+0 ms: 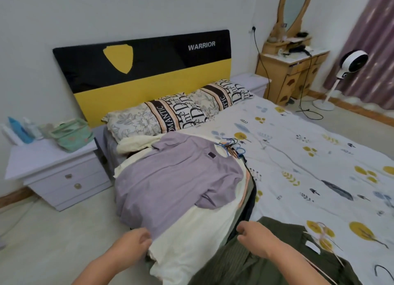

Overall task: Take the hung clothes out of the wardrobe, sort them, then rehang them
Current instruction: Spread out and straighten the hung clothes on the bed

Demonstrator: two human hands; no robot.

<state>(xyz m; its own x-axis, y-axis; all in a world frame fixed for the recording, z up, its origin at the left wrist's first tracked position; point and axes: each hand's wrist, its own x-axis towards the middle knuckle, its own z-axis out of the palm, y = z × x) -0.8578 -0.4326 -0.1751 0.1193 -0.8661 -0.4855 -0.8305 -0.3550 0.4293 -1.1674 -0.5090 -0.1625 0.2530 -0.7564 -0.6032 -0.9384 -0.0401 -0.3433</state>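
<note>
nearest me, my left hand (136, 240) has its grip curled narrow onto the hem of the cream garment (191, 237), right where the lilac shirt (170, 182) overlaps it; i read it as pinching cloth, though the fingertips are partly tucked under. my right hand (253, 233) sits over the olive striped garment (266, 261), fingers loosely curled; i can't tell whether that grip holds any cloth. as i judge it, the clothes are already out of the wardrobe and stacked on the bed (298, 156), so sorting is in hand and rehanging is all still to do. further off, a bunch of hangers (231, 146) lies at the top of the pile, just short of the pillows (170, 116).
</note>
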